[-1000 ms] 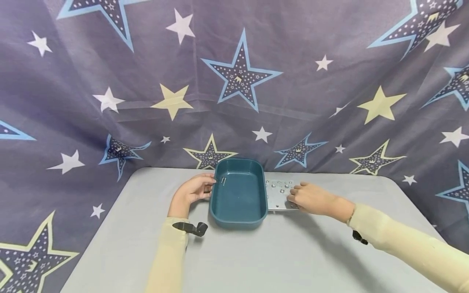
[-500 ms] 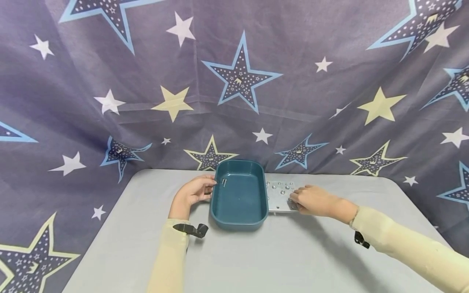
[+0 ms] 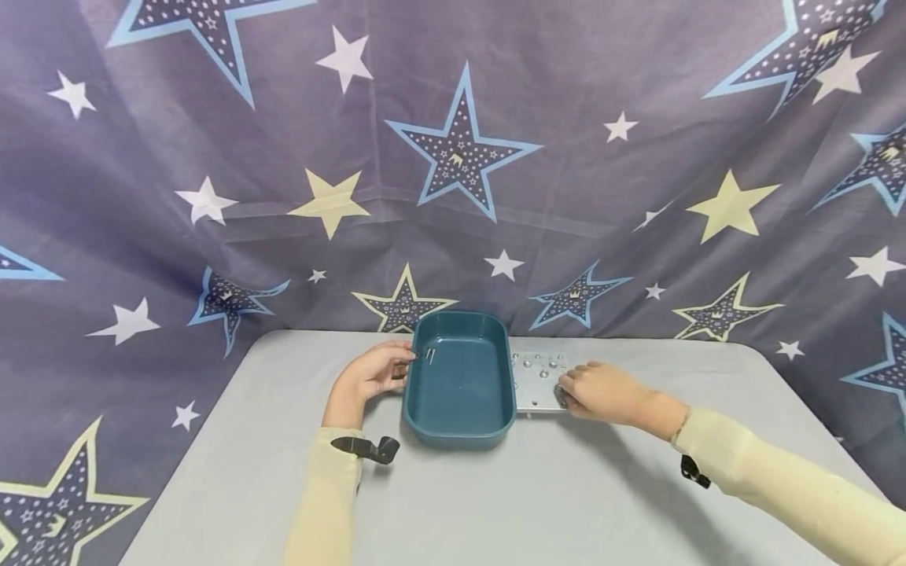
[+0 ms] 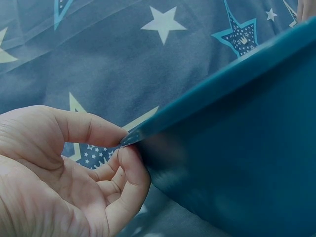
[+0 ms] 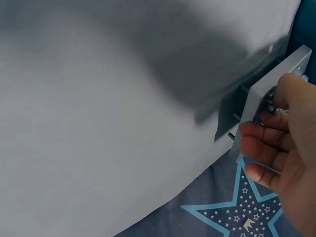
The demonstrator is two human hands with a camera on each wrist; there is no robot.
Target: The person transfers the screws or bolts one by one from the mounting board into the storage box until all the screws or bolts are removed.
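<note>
My left hand (image 3: 375, 373) pinches the left rim of a teal rectangular tray (image 3: 460, 435) between thumb and index finger, as the left wrist view shows up close. Two slim metal screws (image 3: 430, 355) lie inside the tray near that rim. To the right of the tray is a silvery metal plate (image 3: 527, 397) studded with several bolts. My right hand (image 3: 607, 393) is over the plate's right end, its thumb and index finger pinching a small dark metal bolt (image 5: 270, 98); the fingers partly hide it. Thin shanks (image 5: 237, 117) stick out from the plate's underside.
A pale grey table (image 3: 453, 511) lies under everything. Right behind its back edge hangs a purple-grey curtain (image 3: 566, 196) printed with stars. Black camera mounts (image 3: 368, 448) are strapped to both sleeves.
The right hand has shifted slightly and turned at the same bolt, near the plate's right end. The left hand keeps its grip on the tray rim, and the tray has not moved.
</note>
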